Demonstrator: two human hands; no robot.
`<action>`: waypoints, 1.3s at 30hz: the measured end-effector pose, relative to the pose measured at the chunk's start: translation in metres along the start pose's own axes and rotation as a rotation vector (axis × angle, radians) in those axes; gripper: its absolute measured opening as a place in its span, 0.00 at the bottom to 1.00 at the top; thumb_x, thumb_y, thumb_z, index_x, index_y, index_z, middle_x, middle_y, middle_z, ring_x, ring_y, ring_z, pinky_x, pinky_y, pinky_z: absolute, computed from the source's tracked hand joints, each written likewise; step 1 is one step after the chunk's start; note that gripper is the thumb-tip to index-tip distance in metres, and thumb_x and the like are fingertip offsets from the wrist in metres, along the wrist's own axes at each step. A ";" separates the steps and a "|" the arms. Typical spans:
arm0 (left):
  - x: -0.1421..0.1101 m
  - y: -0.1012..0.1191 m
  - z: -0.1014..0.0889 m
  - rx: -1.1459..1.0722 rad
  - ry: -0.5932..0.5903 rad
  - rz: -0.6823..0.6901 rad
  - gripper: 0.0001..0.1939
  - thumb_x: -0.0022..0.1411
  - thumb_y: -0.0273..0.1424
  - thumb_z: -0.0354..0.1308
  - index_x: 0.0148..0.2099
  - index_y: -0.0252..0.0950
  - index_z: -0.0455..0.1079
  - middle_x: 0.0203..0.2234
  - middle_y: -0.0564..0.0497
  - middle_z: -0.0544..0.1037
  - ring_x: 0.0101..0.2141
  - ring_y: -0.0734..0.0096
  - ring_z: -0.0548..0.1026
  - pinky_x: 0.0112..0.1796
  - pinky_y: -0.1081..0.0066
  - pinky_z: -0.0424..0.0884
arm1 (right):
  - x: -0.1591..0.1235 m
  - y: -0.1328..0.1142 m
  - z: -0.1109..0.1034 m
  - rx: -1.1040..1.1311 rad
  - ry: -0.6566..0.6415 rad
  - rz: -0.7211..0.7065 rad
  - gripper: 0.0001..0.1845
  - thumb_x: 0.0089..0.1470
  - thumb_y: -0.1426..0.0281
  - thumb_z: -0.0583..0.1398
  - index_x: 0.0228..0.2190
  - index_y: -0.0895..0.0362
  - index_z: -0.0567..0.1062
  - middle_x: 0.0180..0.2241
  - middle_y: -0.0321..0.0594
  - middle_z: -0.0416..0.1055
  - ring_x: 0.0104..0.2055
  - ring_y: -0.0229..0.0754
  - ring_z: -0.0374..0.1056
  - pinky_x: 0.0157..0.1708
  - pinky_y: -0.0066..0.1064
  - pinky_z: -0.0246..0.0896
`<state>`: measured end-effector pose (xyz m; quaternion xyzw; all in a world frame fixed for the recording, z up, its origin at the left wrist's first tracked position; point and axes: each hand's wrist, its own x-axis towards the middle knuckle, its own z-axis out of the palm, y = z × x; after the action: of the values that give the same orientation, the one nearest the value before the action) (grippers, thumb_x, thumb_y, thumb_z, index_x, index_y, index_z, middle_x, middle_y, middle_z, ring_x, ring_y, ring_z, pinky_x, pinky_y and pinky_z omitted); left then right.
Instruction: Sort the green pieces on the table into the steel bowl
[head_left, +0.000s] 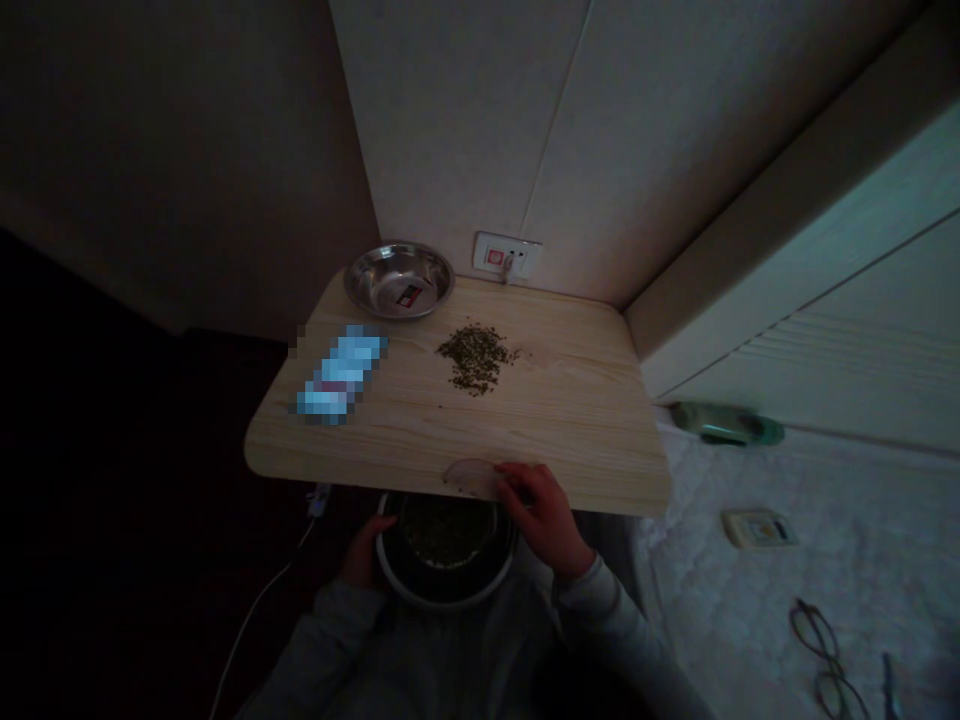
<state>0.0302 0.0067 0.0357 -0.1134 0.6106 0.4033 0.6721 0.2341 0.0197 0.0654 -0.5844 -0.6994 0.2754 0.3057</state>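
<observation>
My left hand is closed on the left rim of a dark bowl with a pale rim, its thumb over the edge. The bowl sits at my lap, just under the table's front edge, with dark green grains inside. My right hand is at the front edge of the wooden table, above the bowl's right side. Its curled fingers pinch a thin, see-through, round-edged piece lying against the tabletop; its kind is unclear in the dim light. Farther back lies a loose pile of small green-brown grains.
A shiny steel bowl stands at the table's back left. A blurred-out lit phone-like screen lies left. Behind is a wall socket with a plug. On the bed at right are a green bottle, a remote and glasses.
</observation>
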 end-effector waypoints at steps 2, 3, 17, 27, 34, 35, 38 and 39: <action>-0.001 0.000 0.001 -0.008 -0.003 -0.017 0.11 0.44 0.20 0.50 0.13 0.33 0.64 0.09 0.50 0.71 0.21 0.66 0.72 0.27 0.68 0.69 | -0.001 -0.001 0.000 0.000 -0.003 -0.006 0.12 0.48 0.67 0.51 0.37 0.55 0.67 0.23 0.37 0.65 0.27 0.37 0.60 0.31 0.32 0.55; -0.002 0.000 0.001 -0.011 -0.016 -0.034 0.11 0.43 0.20 0.50 0.13 0.33 0.65 0.09 0.49 0.71 0.22 0.65 0.73 0.28 0.67 0.69 | -0.002 -0.001 0.000 -0.003 -0.009 -0.009 0.12 0.48 0.68 0.51 0.37 0.55 0.67 0.23 0.37 0.65 0.27 0.37 0.60 0.31 0.32 0.55; 0.000 0.000 0.000 0.023 -0.023 -0.003 0.13 0.46 0.20 0.48 0.13 0.32 0.65 0.08 0.50 0.69 0.19 0.67 0.72 0.25 0.68 0.69 | -0.001 -0.009 0.006 -0.010 -0.038 -0.021 0.12 0.48 0.68 0.52 0.36 0.55 0.68 0.22 0.36 0.67 0.26 0.37 0.60 0.30 0.31 0.54; 0.009 -0.002 -0.007 -0.007 -0.016 0.047 0.14 0.46 0.18 0.48 0.13 0.32 0.65 0.10 0.51 0.70 0.17 0.73 0.70 0.25 0.74 0.67 | -0.001 -0.011 0.012 0.011 -0.048 -0.069 0.12 0.47 0.69 0.52 0.36 0.55 0.68 0.22 0.36 0.68 0.27 0.37 0.61 0.31 0.31 0.54; 0.004 -0.001 -0.001 0.012 0.002 0.034 0.16 0.46 0.19 0.47 0.11 0.33 0.64 0.08 0.51 0.69 0.14 0.73 0.68 0.23 0.73 0.67 | 0.001 -0.017 0.014 -0.020 -0.030 -0.015 0.12 0.48 0.68 0.52 0.35 0.56 0.68 0.22 0.36 0.67 0.26 0.36 0.61 0.30 0.31 0.54; 0.002 0.000 0.000 0.013 0.002 0.027 0.16 0.46 0.19 0.47 0.11 0.33 0.64 0.08 0.51 0.69 0.13 0.74 0.67 0.22 0.73 0.66 | 0.001 -0.018 0.015 -0.035 -0.028 -0.005 0.12 0.48 0.68 0.52 0.35 0.56 0.68 0.21 0.36 0.67 0.26 0.36 0.60 0.31 0.31 0.54; -0.003 0.002 0.003 0.006 0.006 0.027 0.16 0.46 0.18 0.47 0.11 0.33 0.64 0.07 0.51 0.68 0.13 0.73 0.67 0.22 0.72 0.67 | 0.005 -0.021 0.017 -0.086 -0.008 0.029 0.12 0.47 0.69 0.52 0.36 0.57 0.68 0.19 0.35 0.66 0.25 0.37 0.60 0.31 0.31 0.53; -0.004 0.002 0.004 -0.004 0.000 0.030 0.16 0.45 0.18 0.48 0.11 0.34 0.64 0.07 0.52 0.68 0.14 0.73 0.67 0.23 0.71 0.67 | 0.006 -0.021 0.017 -0.101 0.008 0.045 0.12 0.47 0.69 0.52 0.36 0.57 0.68 0.19 0.34 0.65 0.25 0.37 0.59 0.31 0.31 0.53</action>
<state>0.0317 0.0088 0.0408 -0.1058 0.6115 0.4144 0.6657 0.2071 0.0217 0.0703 -0.6158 -0.6977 0.2446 0.2723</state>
